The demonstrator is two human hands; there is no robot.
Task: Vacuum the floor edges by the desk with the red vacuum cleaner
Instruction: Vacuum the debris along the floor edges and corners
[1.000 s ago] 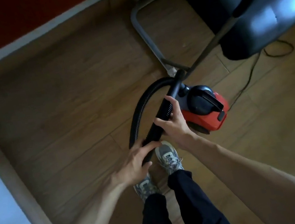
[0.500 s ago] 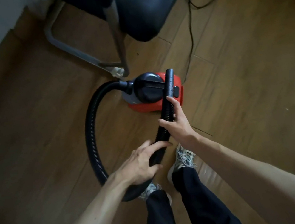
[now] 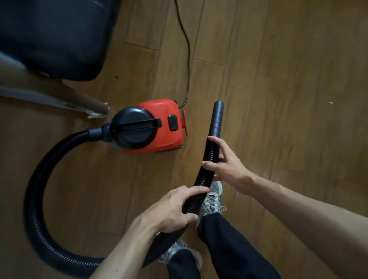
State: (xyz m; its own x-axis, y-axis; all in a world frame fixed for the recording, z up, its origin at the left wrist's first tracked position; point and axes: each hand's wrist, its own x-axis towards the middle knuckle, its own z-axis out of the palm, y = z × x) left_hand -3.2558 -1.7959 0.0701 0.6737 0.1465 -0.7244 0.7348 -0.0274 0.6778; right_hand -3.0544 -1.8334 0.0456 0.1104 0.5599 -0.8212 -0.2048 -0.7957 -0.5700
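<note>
Setup stage, I'd say: left hand [image 3: 171, 211] and right hand [image 3: 228, 168] both grip the black ribbed plastic hose [image 3: 34, 215]. Its open end sits right of the red canister vacuum cleaner [image 3: 162, 118]. Edges not yet done.

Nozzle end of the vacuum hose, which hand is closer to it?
Right. The right hand grips the hose just below the nozzle end; the left hand holds it farther back, away from that end.

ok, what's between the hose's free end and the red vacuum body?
Head view: only bare wooden floor shows in the gap between the hose end and the red vacuum body.
</note>
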